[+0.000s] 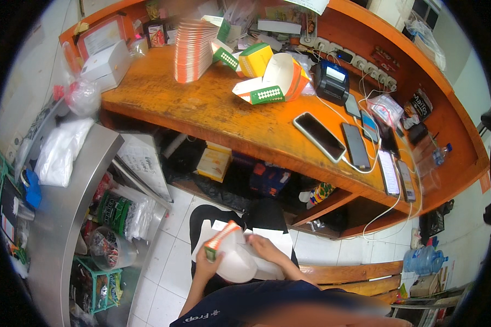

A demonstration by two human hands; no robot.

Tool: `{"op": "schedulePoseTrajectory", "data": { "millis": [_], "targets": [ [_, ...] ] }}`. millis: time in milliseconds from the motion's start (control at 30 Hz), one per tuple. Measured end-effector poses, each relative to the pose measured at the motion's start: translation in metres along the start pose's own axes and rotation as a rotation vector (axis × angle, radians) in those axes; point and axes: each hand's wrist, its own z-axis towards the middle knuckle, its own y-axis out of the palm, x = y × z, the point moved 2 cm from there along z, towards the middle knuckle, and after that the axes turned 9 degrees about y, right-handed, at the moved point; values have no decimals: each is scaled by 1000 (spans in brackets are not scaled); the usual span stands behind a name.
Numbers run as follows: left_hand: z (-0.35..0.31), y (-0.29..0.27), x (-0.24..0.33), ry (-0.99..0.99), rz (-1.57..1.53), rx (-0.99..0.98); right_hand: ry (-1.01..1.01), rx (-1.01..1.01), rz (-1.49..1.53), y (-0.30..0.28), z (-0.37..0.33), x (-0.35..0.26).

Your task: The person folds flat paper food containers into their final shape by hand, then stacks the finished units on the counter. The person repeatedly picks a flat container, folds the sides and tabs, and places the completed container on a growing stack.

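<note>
Low over my lap is a partly folded paper food box (239, 265), white inside with an orange-striped and green outer edge. My left hand (205, 268) grips its left side, thumb along the striped edge. My right hand (264, 248) is closed on the white panel at its right side; its fingertips are partly hidden. White card flaps (279, 240) spread across my thighs beneath the hands; I cannot tell whether they belong to the same box. Ahead on the wooden desk (158, 90) stands a tall nested stack of orange-striped cartons (193, 53).
Beside the stack lie a yellow-green box (255, 59) and an open white-lined carton (278, 82). A black label printer (333, 82), several phones (319, 136) and cables cover the desk's right. At left is a steel counter (87, 180); a wooden bench (354, 272) sits right.
</note>
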Motion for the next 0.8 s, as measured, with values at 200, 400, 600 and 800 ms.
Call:
{"op": "schedulePoseTrajectory", "data": {
  "millis": [200, 400, 600, 800],
  "targets": [
    [-3, 20, -1, -242, 33, -25, -74, -58, 461, 21, 2, -27],
    [-5, 28, 26, -388, -356, -309, 115, -192, 361, -16, -1, -75],
    [33, 23, 31, -118, -761, -303, -42, -29, 1, -101, -24, -171],
    [67, 31, 6, 335, 401, -143, -773, 523, 597, -154, -28, -259]
  ]
}}
